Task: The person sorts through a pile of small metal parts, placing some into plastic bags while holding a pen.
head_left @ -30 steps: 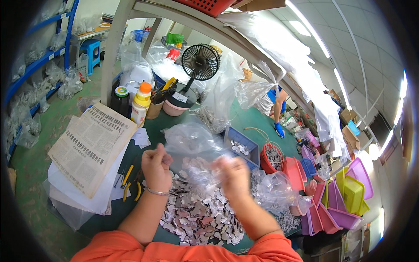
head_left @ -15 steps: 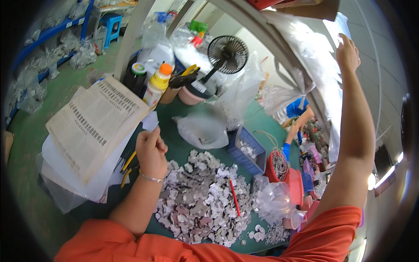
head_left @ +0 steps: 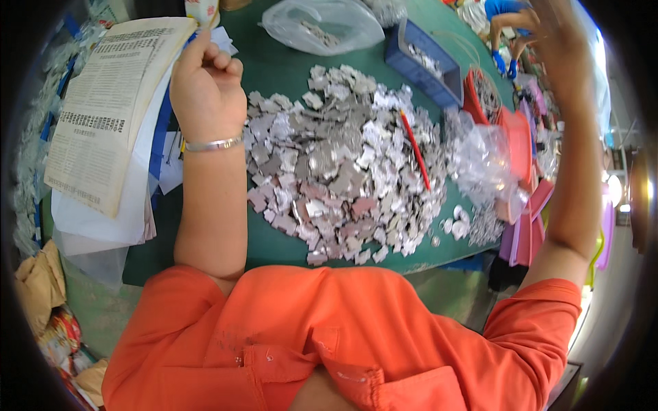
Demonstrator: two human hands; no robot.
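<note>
A heap of small flat silvery metal pieces (head_left: 336,157) spreads over the green table, with a red pen (head_left: 415,147) lying on top. My left hand (head_left: 208,96), a metal bracelet at its wrist, is raised between the heap and a stack of papers topped by a yellowed printed sheet (head_left: 103,109). Its fingers are curled in; whatever lies between them, if anything, is hidden. A white slip of paper (head_left: 224,41) shows just behind the fingertips. My right hand (head_left: 558,41) is lifted at the upper right, smeared by motion, so its fingers cannot be read.
Behind the heap stand a clear plastic bag (head_left: 322,27) with pieces inside and a blue bin (head_left: 425,65). To the right are crumpled plastic bags (head_left: 480,154), red containers (head_left: 517,140) and small round metal discs (head_left: 458,222). Another person's arm (head_left: 507,31) reaches in at the far right.
The view has tipped down toward the heap and my chest; the fan and bottles have mostly left it. My right hand has come away from the bright plastic sheeting. My left hand stays beside the papers.
</note>
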